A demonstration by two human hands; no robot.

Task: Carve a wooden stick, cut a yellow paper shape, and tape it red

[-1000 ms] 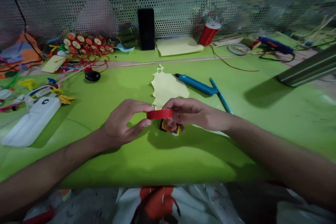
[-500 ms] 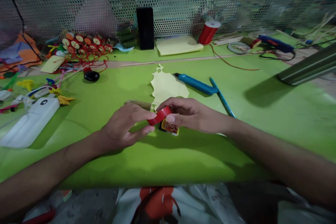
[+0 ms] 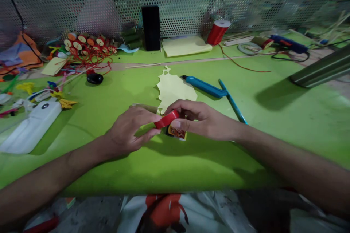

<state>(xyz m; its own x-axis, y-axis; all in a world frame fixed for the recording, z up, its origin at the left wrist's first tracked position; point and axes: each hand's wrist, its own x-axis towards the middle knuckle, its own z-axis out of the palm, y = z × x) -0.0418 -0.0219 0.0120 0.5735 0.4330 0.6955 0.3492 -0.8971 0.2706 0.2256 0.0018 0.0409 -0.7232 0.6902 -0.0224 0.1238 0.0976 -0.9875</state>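
A small roll of red tape (image 3: 167, 119) is held above the green table between both hands. My left hand (image 3: 131, 128) pinches its left end between thumb and fingers. My right hand (image 3: 201, 119) grips its right end, thumb on the near side and fingers curled behind. Just below the roll lies a small dark item with a red and yellow label (image 3: 179, 132), partly covered by the hands. Behind the hands is a pale yellow paper cutout (image 3: 175, 89) with a scalloped edge. A blue utility knife (image 3: 205, 86) and a blue pencil (image 3: 232, 101) lie to its right.
A white bottle-shaped object (image 3: 32, 127) lies at left, near a black mouse-like object (image 3: 94, 78). Along the back are red-corded rolls (image 3: 87, 43), a black phone (image 3: 151, 28), yellow paper (image 3: 186, 46), a red spool (image 3: 218, 32) and a glue gun (image 3: 288, 43). A metal cylinder (image 3: 322, 67) stands at right.
The red tape roll has turned slightly in the fingers, and the left fingertips have shifted a little on its left end. Both hands stay in nearly the same place.
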